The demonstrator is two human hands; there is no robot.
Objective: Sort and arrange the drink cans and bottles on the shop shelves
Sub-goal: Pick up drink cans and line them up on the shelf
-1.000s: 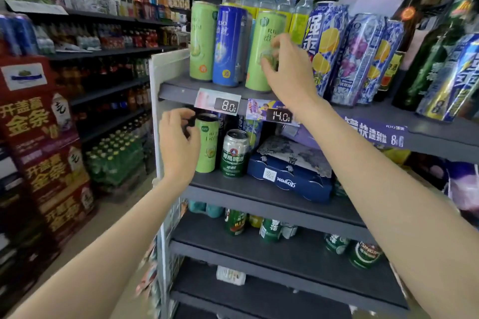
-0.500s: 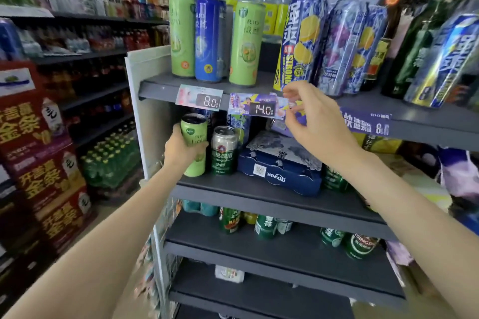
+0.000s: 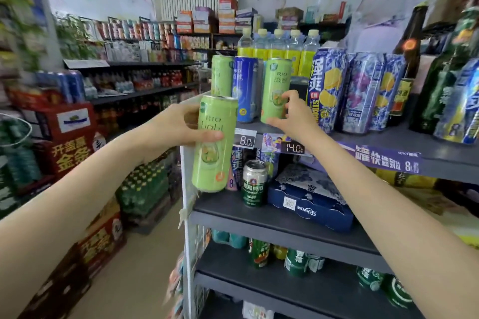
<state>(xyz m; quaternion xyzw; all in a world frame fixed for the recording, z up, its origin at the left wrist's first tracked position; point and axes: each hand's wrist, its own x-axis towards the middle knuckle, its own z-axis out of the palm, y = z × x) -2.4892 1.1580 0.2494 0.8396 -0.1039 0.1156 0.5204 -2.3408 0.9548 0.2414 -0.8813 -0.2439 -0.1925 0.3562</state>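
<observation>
My left hand (image 3: 176, 125) is wrapped around a tall green can (image 3: 213, 144), fingers curled across its front near the middle, holding it in the air left of centre in the frame, just in front of the shelf's left end. The can's long axis runs nearly upright, top rim up and tipped slightly right, label facing me. My right hand (image 3: 291, 115) reaches to the top shelf (image 3: 388, 141) at centre frame, thumb and fingers spread around the lower part of a second green can (image 3: 274, 90) that stands upright there; I cannot tell whether they clamp it. Left of that stand a blue can (image 3: 245, 88) and another green can (image 3: 222, 74), both upright. Below, on the middle shelf (image 3: 272, 217), a short beer can (image 3: 254, 182) stands beside a dark blue pack (image 3: 311, 208).
</observation>
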